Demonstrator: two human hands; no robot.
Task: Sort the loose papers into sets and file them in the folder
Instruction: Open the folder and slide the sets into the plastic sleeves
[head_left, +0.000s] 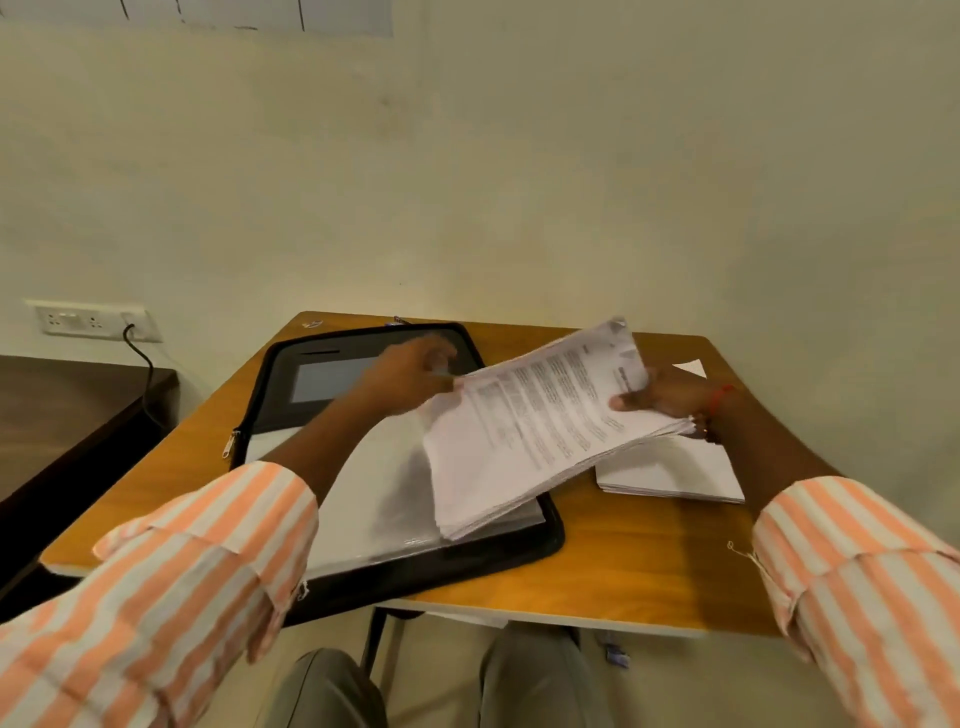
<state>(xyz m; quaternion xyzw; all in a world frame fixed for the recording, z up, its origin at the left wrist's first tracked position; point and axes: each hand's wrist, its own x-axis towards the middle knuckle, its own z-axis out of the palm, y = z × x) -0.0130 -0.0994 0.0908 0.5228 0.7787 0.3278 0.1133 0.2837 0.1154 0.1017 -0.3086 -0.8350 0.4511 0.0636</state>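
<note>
A thick stack of printed papers (540, 426) is held tilted above the table. My right hand (670, 395) grips its far right end, thumb on top of the top sheet. My left hand (410, 376) pinches the stack's far left corner. Under the stack lies an open black zip folder (322, 374) with clear plastic sleeves (363, 499) spread in its near half. A second pile of white papers (675, 470) lies flat on the table to the right of the folder.
The wooden table (639, 561) stands against a pale wall. A dark table (67, 410) is at the left, below a wall socket (88, 319) with a black cable. My knees show under the near table edge.
</note>
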